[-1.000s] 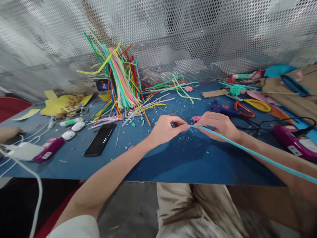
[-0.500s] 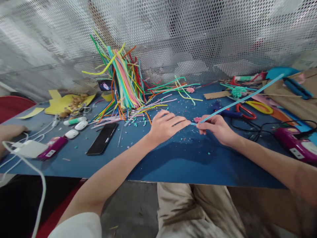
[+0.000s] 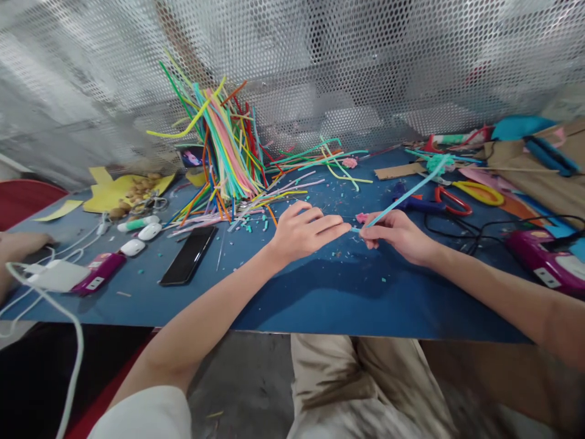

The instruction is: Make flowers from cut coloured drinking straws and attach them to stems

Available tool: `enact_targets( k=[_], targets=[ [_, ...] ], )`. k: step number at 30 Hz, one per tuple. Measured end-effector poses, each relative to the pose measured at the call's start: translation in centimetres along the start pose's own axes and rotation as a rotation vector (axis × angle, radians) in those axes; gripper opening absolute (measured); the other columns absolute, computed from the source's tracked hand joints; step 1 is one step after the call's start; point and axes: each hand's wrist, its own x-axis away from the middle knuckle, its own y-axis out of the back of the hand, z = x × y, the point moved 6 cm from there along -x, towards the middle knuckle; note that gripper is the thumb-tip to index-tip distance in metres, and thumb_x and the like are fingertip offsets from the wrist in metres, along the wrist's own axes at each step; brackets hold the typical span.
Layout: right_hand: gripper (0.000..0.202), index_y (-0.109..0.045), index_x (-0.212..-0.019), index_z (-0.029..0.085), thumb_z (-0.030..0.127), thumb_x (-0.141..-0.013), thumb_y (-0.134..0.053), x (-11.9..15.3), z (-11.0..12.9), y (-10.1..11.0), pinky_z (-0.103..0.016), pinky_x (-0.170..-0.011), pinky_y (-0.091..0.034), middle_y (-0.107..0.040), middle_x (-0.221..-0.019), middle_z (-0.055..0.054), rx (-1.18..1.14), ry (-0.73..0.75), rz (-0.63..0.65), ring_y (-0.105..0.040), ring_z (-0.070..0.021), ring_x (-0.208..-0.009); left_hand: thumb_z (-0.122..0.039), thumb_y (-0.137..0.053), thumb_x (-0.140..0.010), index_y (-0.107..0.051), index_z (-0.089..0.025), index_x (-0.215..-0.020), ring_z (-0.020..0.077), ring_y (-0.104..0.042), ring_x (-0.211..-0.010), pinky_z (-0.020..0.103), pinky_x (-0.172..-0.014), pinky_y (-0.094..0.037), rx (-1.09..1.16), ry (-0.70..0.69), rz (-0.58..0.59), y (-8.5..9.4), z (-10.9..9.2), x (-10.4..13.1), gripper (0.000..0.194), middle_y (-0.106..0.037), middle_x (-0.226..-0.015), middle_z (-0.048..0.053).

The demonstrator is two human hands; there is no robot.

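Observation:
A light blue pipe cleaner (image 3: 406, 194) slants up and to the right from between my hands. My right hand (image 3: 398, 236) pinches it between thumb and fingers near its lower end. The short end reaches across to the fingertips of my left hand (image 3: 307, 228), which are closed on it, the thumb hidden beneath the hand. Just behind my right fingertips lies a small pink fuzzy piece (image 3: 362, 217). Beyond the long end sits a turquoise fuzzy cluster (image 3: 439, 163), partly overlapped by its tip.
A bundle of coloured pipe cleaners (image 3: 228, 146) stands at the back left, with loose ones around it. A black phone (image 3: 189, 256) lies left of my forearm. Scissors (image 3: 452, 201) and a purple power strip (image 3: 542, 259) are at right. Another person's hand (image 3: 22, 247) rests far left.
The long end of the pipe cleaner has swung left and away, its tip now in front of the turquoise cluster. Both hands keep nearly the same place and grip.

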Motion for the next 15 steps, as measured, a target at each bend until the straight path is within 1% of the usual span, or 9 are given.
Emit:
enact_targets(
  k=[4, 7, 9, 12, 15],
  targets=[
    [0.027, -0.069, -0.078, 0.018, 0.044, -0.078, -0.077, -0.1, 0.4, 0.4, -0.031, -0.063, -0.049, -0.067, -0.069, -0.001, 0.15, 0.094, -0.02, -0.06, -0.0142, -0.062, -0.035, -0.054, -0.099, -0.072, -0.038, -0.108, 0.0126, -0.066, -0.085, 0.034, -0.082, -0.04, -0.04, 0.021, -0.02, -0.7, 0.1, -0.1, 0.02, -0.075, -0.107, -0.004],
    [0.024, -0.072, -0.08, 0.019, 0.044, -0.083, -0.073, 0.0, 1.4, 0.8, -0.032, -0.069, -0.05, -0.071, -0.077, -0.003, 0.374, 0.236, -0.053, -0.065, -0.0168, -0.071, -0.035, -0.053, -0.099, -0.072, -0.032, -0.105, 0.0144, -0.066, -0.089, 0.035, -0.082, -0.039, -0.087, 0.027, -0.023, -0.7, -0.5, -0.3, 0.02, -0.075, -0.106, -0.002],
    [0.021, -0.074, -0.085, 0.021, 0.042, -0.086, -0.07, 0.1, 2.3, 0.9, -0.033, -0.073, -0.051, -0.073, -0.082, -0.004, 0.55, 0.362, -0.071, -0.067, -0.0182, -0.076, -0.034, -0.053, -0.099, -0.073, -0.028, -0.103, 0.0151, -0.066, -0.088, 0.035, -0.081, -0.039, -0.097, 0.044, -0.024, -0.5, -1.1, -0.4, 0.021, -0.075, -0.102, -0.001],
    [0.017, -0.076, -0.094, 0.025, 0.037, -0.09, -0.066, 0.6, 3.5, 0.8, -0.034, -0.077, -0.052, -0.075, -0.086, -0.004, 0.756, 0.571, -0.034, -0.068, -0.0196, -0.082, -0.034, -0.052, -0.099, -0.073, -0.025, -0.1, 0.0158, -0.066, -0.088, 0.034, -0.08, -0.04, -0.029, 0.102, -0.017, -0.3, -1.5, -0.4, 0.022, -0.075, -0.096, 0.001],
    [0.016, -0.077, -0.1, 0.028, 0.035, -0.092, -0.064, 1.2, 4.3, 0.6, -0.037, -0.08, -0.051, -0.077, -0.091, -0.004, 0.919, 0.695, 0.002, -0.067, -0.0213, -0.084, -0.034, -0.052, -0.098, -0.073, -0.023, -0.098, 0.016, -0.067, -0.09, 0.032, -0.08, -0.044, 0.13, 0.185, 0.011, -0.4, -1.3, -0.4, 0.024, -0.075, -0.095, 0.002]
  ],
)
